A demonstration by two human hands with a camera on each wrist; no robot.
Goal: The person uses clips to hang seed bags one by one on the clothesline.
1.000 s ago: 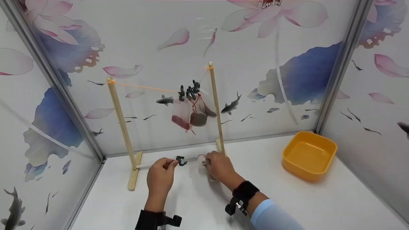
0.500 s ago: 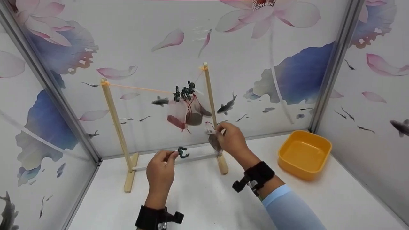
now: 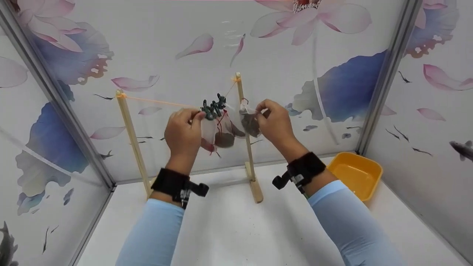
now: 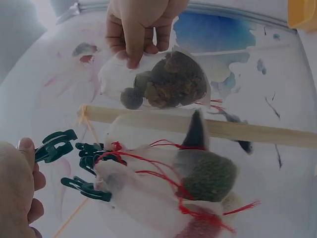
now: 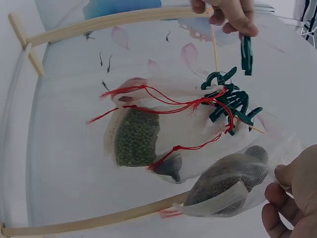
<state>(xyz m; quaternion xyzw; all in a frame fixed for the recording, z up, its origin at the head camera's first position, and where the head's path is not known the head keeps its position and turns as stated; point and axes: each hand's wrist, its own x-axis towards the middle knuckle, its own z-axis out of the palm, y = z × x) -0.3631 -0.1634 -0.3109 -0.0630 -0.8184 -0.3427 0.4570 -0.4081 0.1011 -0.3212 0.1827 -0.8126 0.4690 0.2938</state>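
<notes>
My left hand point(image 3: 181, 133) is raised to the cord and pinches a dark green clip point(image 4: 55, 146) by its handle end. Right of it, my right hand point(image 3: 275, 120) pinches the upper part of a white mesh pouch point(image 5: 228, 188). Dark, lumpy contents fill the pouch, and red drawstring ends show on it. Between the hands, several similar pouches point(image 5: 136, 139) with red strings hang from the orange cord point(image 3: 159, 101) by green clips point(image 5: 233, 104). The held pouch overlaps the right post in the head view, beside the hanging ones.
A wooden frame has a left post point(image 3: 133, 140) and a right post point(image 3: 248, 159) with the cord tied between their tops. A yellow plastic basin point(image 3: 354, 162) stands at the right on the white table point(image 3: 229, 232). Patterned panels enclose the back and sides.
Both hands have risen from low over the table to cord height. The pouch has come up with the right hand, the clip with the left. The hanging pouches stay where they were.
</notes>
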